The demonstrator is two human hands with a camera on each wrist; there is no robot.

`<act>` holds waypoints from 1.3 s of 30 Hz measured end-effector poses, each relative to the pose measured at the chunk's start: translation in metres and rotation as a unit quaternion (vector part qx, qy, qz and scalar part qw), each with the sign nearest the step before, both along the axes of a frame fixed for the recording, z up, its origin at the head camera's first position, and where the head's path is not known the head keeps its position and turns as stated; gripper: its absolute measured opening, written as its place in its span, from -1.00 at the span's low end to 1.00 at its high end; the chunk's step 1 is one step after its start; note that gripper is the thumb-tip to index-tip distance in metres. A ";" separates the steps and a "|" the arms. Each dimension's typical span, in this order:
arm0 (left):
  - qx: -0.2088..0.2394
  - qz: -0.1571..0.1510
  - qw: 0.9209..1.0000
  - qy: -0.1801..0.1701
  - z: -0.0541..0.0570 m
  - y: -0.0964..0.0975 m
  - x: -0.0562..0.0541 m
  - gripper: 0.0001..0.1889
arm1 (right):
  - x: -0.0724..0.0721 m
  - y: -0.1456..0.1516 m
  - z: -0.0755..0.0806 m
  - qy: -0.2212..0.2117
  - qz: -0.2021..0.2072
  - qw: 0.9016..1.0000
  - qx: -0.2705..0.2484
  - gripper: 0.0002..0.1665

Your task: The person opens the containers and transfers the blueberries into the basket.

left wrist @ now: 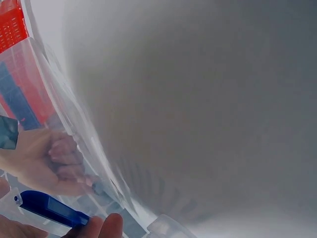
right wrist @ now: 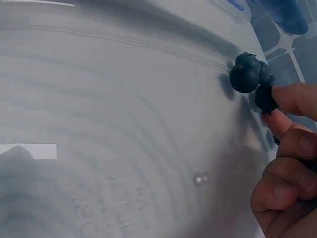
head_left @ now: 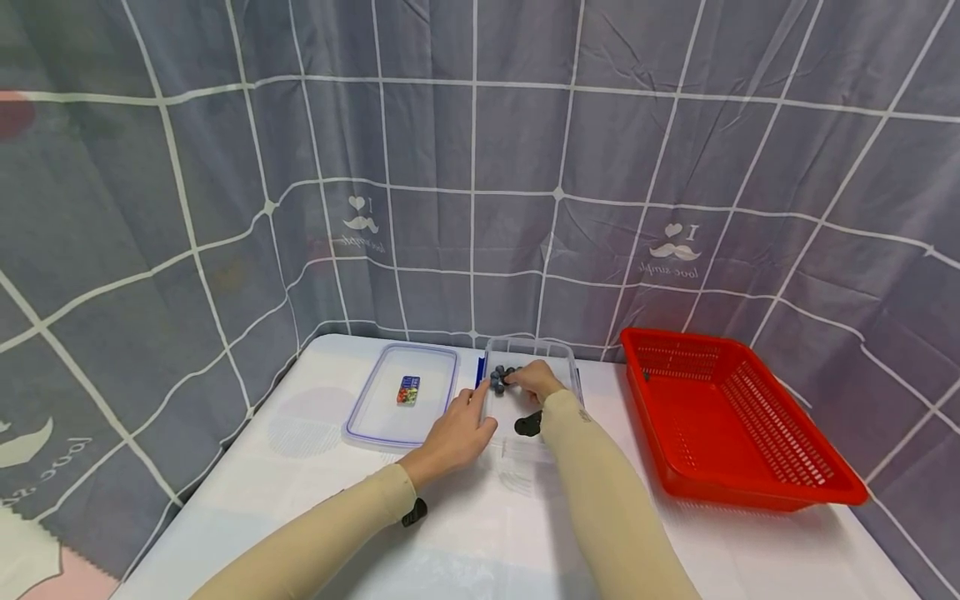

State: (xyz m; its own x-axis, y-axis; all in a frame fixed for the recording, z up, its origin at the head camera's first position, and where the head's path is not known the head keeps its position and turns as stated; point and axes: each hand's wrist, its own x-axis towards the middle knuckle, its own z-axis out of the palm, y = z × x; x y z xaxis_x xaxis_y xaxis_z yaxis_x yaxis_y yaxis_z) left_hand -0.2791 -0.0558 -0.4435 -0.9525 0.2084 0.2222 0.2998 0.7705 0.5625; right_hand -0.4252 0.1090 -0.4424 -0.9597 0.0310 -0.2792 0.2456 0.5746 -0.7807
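Note:
A clear plastic food container (head_left: 566, 360) stands on the table with a small cluster of blueberries (head_left: 498, 380) inside it. My right hand (head_left: 537, 381) reaches into the container. In the right wrist view its thumb and forefinger pinch a blueberry (right wrist: 266, 98), and the other fingers are curled in; dark round shapes show partly among them. More blueberries (right wrist: 244, 75) lie just beyond. My left hand (head_left: 457, 432) rests against the container's left side with relaxed fingers. Its fingertips (left wrist: 112, 225) touch near the blue latch (left wrist: 49, 207) in the left wrist view.
Left of the container lies its clear lid (head_left: 381, 398) with a blue-edged seal and a colourful label (head_left: 408, 390). A red perforated basket (head_left: 697, 425) stands at the right, with a small dark thing at its left wall. A grey checked curtain (head_left: 517, 225) hangs behind the table.

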 end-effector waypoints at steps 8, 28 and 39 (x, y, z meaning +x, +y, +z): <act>-0.002 0.004 1.000 -0.002 0.001 0.001 0.000 -0.26 | 0.002 0.008 0.007 -0.002 0.009 1.000 -0.016 -0.74; -0.003 0.002 1.000 -0.011 0.000 0.001 0.003 -0.26 | 0.009 0.018 0.038 0.041 0.068 0.997 -0.023 -0.72; -0.003 -0.001 1.000 -0.008 0.001 -0.002 0.003 -0.26 | 0.010 0.030 0.057 0.065 0.106 0.992 -0.031 -0.58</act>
State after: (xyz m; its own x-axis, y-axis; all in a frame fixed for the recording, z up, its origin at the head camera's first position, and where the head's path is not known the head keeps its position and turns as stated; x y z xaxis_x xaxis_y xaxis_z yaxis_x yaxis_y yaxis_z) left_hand -0.2759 -0.0574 -0.4428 -0.9557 0.2114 0.2048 0.2917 0.7735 0.5628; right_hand -0.4154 0.1386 -0.3857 -0.9709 -0.1887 -0.1476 0.0194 0.5522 -0.8335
